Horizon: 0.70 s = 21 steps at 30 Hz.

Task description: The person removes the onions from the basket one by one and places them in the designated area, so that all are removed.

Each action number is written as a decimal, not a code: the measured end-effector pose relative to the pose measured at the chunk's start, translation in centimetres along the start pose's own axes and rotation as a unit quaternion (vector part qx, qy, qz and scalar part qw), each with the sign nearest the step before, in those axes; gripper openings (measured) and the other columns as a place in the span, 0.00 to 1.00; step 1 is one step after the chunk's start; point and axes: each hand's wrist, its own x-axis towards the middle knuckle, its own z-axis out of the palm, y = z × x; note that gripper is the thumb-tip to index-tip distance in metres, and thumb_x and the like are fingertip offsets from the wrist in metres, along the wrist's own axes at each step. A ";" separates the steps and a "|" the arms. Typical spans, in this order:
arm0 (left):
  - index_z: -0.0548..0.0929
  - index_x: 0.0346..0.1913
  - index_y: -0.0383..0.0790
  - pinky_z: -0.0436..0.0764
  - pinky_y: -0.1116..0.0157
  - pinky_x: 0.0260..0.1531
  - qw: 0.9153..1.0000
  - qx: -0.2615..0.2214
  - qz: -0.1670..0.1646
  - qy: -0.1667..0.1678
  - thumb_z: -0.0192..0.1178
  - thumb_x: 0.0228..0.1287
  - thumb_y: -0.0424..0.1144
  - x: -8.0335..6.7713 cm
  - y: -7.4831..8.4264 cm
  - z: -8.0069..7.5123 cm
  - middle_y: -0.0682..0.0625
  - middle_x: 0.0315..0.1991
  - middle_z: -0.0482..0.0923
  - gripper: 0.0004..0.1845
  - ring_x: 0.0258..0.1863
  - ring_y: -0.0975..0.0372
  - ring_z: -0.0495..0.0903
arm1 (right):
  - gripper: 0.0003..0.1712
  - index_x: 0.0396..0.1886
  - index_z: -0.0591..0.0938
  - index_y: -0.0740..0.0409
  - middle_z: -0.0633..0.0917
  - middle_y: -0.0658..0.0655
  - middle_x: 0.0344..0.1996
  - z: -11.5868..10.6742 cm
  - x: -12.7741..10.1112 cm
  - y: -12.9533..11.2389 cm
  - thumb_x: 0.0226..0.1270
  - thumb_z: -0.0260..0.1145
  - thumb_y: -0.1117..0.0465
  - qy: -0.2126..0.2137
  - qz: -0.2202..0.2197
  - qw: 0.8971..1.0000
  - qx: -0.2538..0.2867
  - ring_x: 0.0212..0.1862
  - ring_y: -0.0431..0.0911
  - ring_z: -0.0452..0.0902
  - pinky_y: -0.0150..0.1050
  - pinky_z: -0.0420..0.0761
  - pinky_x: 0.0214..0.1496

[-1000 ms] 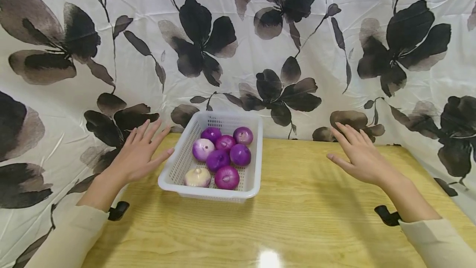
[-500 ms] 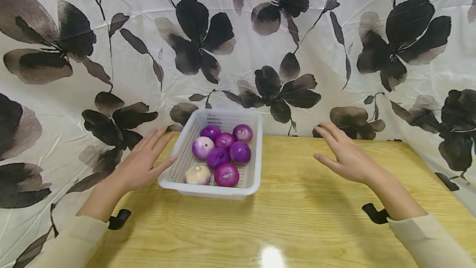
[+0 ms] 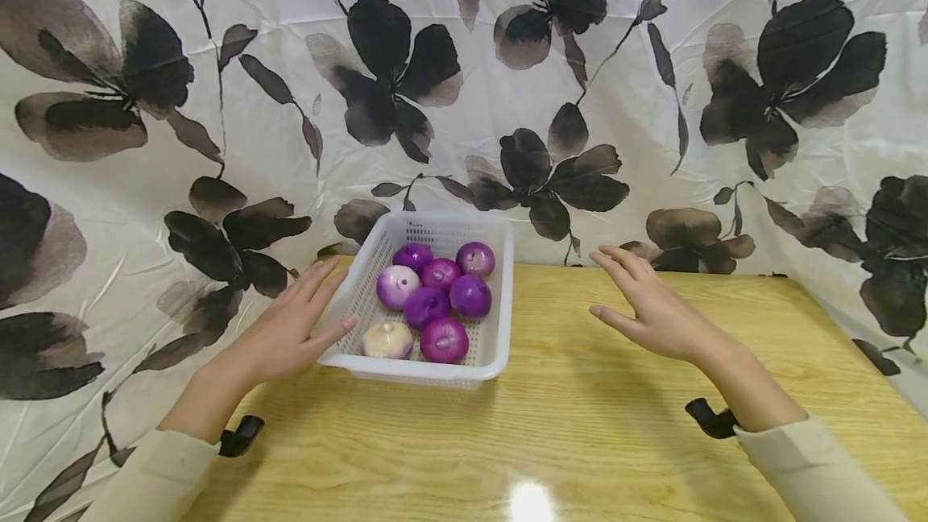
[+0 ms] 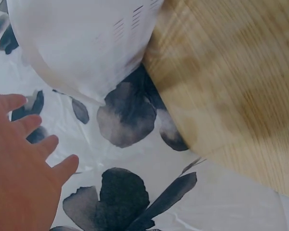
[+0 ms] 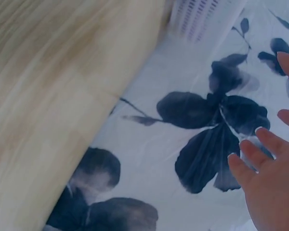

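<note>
A white slotted basket [image 3: 493, 296] is seen upright at the table's far edge, loaded with six purple onions [image 3: 444, 340] and one pale onion [image 3: 387, 340].

Setting: a makeshift recording booth, probably set up in a home; the pictures showed no room beyond it. Evidence: 1 pale wooden table [image 3: 594, 425] with a glossy top that reflected a lamp near its front edge; 1 white sheet printed with large dark flowers [image 3: 449, 87], creased, hung as a backdrop along the table's far, left and right edges; 1 white perforated plastic basket [image 3: 500, 296] of purple onions [image 3: 435, 304], ordinary kitchen ware, at the far left corner.
</note>
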 end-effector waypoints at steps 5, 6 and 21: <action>0.55 0.82 0.42 0.53 0.36 0.74 1.000 -0.004 -0.011 -0.008 0.57 0.75 0.55 -0.5 0.2 0.3 0.41 0.82 0.48 0.42 0.80 0.43 0.47 | 0.44 0.83 0.55 0.50 0.57 0.61 0.79 0.4 0.6 -0.7 0.76 0.65 0.48 -0.006 -0.011 1.000 0.008 0.77 0.62 0.56 0.68 0.67 0.69; 0.55 0.82 0.41 0.54 0.35 0.73 1.000 -0.005 -0.013 -0.011 0.58 0.75 0.56 -0.6 0.2 0.3 0.40 0.82 0.49 0.42 0.80 0.42 0.47 | 0.44 0.83 0.55 0.50 0.57 0.61 0.79 0.4 0.8 -0.9 0.76 0.65 0.48 -0.007 -0.013 1.000 0.010 0.77 0.62 0.56 0.68 0.68 0.69; 0.54 0.82 0.40 0.59 0.34 0.71 0.998 -0.006 -0.034 -0.043 0.59 0.68 0.66 -1.1 0.6 1.5 0.44 0.83 0.47 0.51 0.80 0.42 0.49 | 0.44 0.81 0.59 0.56 0.63 0.61 0.77 2.1 3.4 -4.1 0.74 0.66 0.47 -0.021 -0.060 0.997 0.040 0.77 0.59 0.60 0.60 0.65 0.75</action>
